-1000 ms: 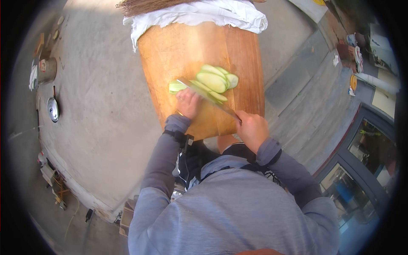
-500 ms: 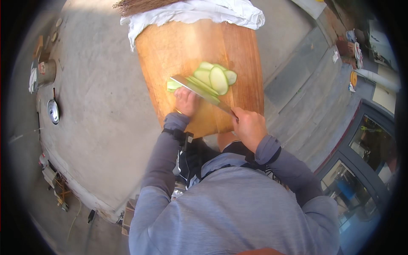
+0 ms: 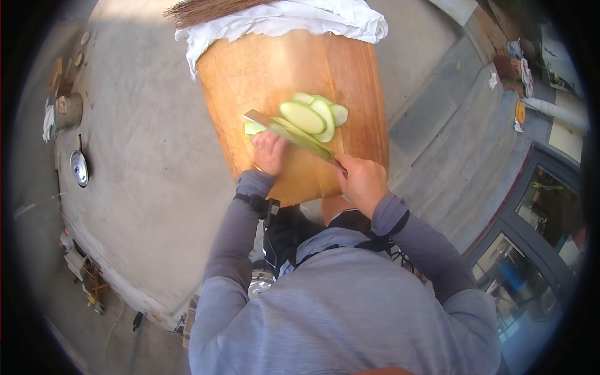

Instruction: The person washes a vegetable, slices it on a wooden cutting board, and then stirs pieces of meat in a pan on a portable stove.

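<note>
Across a wooden cutting board (image 3: 231,81) lies the broad blade of a kitchen knife (image 3: 290,134), slanting from upper left to lower right. My right hand (image 3: 364,181) is wrapped round its handle. Just on the near side of the blade, my left hand (image 3: 270,153) presses with bent fingers on a pale green zucchini piece (image 3: 252,129), mostly hidden by hand and knife. Beyond the blade sits an overlapping pile of oval zucchini slices (image 3: 303,116) with thin green rims. Some strips of zucchini lie right against the blade's far side.
A white cloth (image 3: 287,19) is bunched along the board's far end, with a bundle of thin brown twigs (image 3: 212,10) on top. On the concrete floor at left are a pan (image 3: 79,167) and a metal bucket (image 3: 69,112). A glazed door (image 3: 519,212) stands at lower right.
The knife and both hands have shifted slightly left. Another oval slice now lies flat on the left side of the pile, beyond the blade.
</note>
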`<action>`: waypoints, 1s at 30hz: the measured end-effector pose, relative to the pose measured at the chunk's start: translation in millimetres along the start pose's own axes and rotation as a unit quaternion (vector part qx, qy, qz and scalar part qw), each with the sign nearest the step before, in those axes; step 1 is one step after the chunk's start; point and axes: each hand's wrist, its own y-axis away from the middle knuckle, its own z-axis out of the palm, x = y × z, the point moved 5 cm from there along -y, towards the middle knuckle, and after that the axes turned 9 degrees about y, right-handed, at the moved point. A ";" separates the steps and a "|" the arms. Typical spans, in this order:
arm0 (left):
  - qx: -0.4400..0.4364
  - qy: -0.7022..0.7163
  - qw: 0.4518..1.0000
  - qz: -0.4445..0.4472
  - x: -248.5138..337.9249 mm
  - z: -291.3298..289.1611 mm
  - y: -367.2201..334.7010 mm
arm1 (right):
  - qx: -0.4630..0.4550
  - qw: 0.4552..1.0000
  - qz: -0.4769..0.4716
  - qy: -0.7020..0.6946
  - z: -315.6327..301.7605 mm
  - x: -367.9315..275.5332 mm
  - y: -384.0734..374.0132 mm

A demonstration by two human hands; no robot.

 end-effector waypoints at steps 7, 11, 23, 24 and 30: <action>0.018 0.004 1.000 0.001 -2.3 3.8 0.6 | -0.038 0.999 0.025 0.002 7.5 2.9 12.6; 0.011 0.017 1.000 -0.005 2.3 4.2 -9.2 | -0.020 0.999 0.028 0.022 49.8 0.6 -30.6; 0.053 -0.026 0.998 -0.017 2.0 -2.0 -8.3 | -0.016 1.000 0.020 -0.006 -6.5 -9.0 6.8; 0.062 -0.014 0.998 -0.019 2.5 -2.6 -8.9 | -0.023 0.999 0.028 0.004 -4.0 -7.7 6.7; 0.030 0.013 0.999 -0.023 5.0 -1.2 -22.4 | -0.022 0.999 0.035 0.011 53.6 -0.5 -40.7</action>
